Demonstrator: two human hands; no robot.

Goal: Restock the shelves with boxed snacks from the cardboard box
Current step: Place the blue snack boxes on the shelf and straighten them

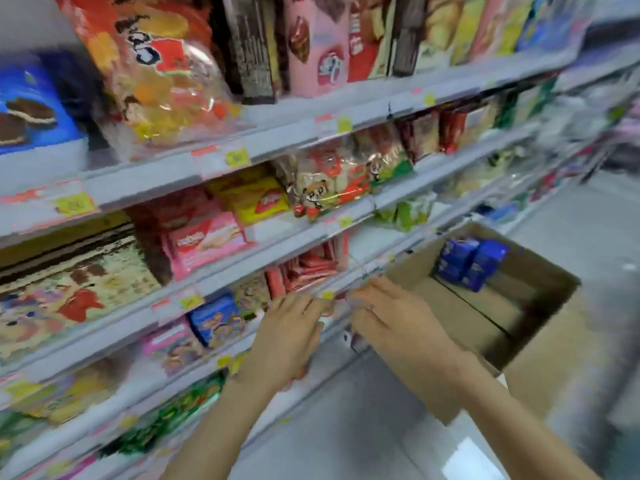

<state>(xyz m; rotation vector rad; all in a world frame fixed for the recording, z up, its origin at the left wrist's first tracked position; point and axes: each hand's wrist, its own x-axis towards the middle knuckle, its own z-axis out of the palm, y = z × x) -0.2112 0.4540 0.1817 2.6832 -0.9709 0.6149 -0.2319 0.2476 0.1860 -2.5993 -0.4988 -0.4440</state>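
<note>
Both bare forearms reach forward and to the left, towards the grey metal shelving (256, 263). The left hand (287, 336) and the right hand (394, 318) meet knuckles-up at the front rail of a lower tier, close together beside a small yellow price tag (327, 295). The fingers of both curl over that rail. Motion blur hides the fingertips, so I cannot tell whether either grip holds anything. Red snack packets (308, 271) stand just behind the hands. The open brown cardboard box (533, 271) sits on the floor (346, 427) to the right, with blue snack boxes (471, 261) in its far corner.
</note>
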